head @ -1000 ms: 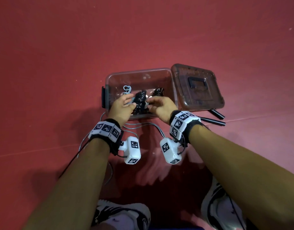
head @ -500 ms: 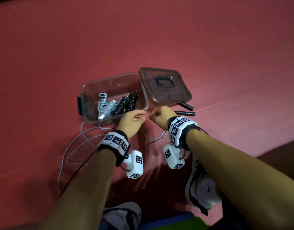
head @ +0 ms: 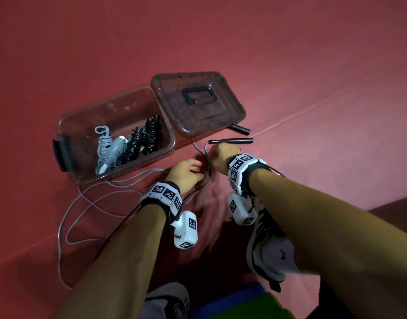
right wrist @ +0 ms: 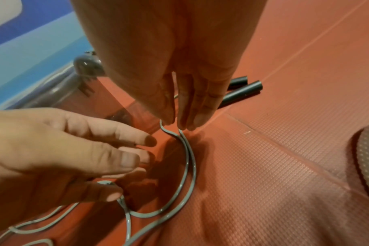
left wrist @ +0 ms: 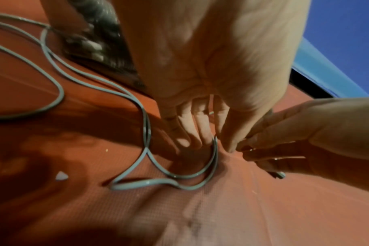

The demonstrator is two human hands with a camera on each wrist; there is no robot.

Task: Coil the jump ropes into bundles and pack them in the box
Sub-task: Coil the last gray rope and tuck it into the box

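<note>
Both hands now off the box [head: 66, 125]: right hand [head: 221, 157] pinching grey rope [head: 207, 166], left hand [head: 186, 173] loose-fingered.

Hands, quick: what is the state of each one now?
Left hand: open, fingers loosely spread beside the grey rope.
Right hand: pinching the grey rope at its fingertips.

An open box [head: 115, 143] sits on the floor [head: 313, 65], with two coiled rope bundles [head: 129, 146] side by side inside it. Its lid [head: 198, 104] lies just to the right, touching the box. Two rope handles [head: 232, 141] lie at the lid's near right edge. In front of the box a loose rope [head: 87, 203] sprawls leftward. The left hand [head: 186, 173] and right hand [head: 221, 155] meet over this rope, before the lid.
</note>
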